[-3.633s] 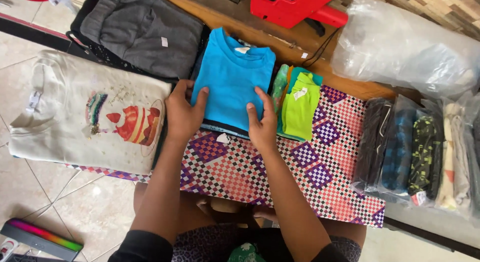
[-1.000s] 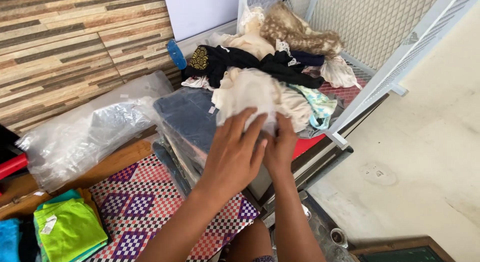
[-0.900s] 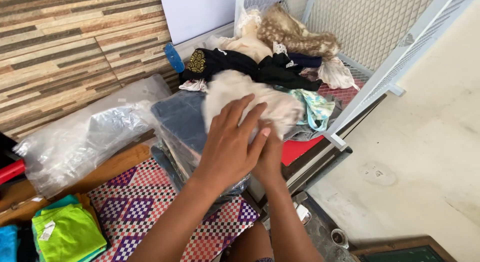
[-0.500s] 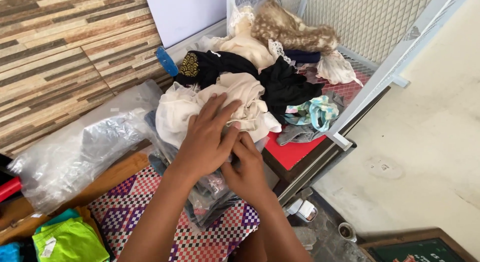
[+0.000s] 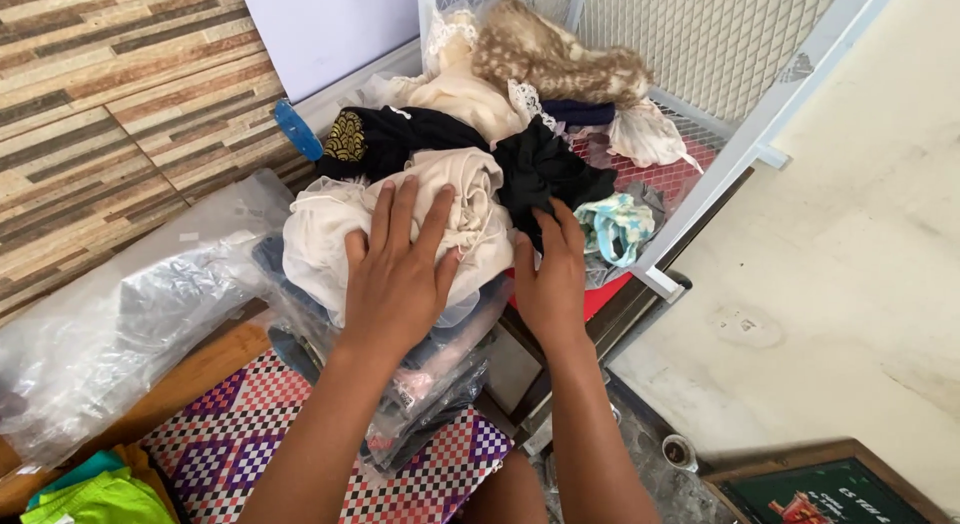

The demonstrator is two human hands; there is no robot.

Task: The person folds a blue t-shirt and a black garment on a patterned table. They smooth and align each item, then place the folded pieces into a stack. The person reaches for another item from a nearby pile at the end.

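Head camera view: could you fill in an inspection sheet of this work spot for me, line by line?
Surface: checked mat in pink, purple and white, on a wooden top.
Job's things: cream garment, bunched on top of clear-bagged clothes.
Clutter: black garment, furry tan garment, teal patterned piece, large clear plastic bag, green shirt.
Hands: left hand spread flat on the cream garment; right hand resting at the pile's edge beside the black garment; neither grips anything.
Cables: nothing seen.
Surroundings: white mesh rack, brick-pattern wall, pale concrete floor, framed picture on the floor.
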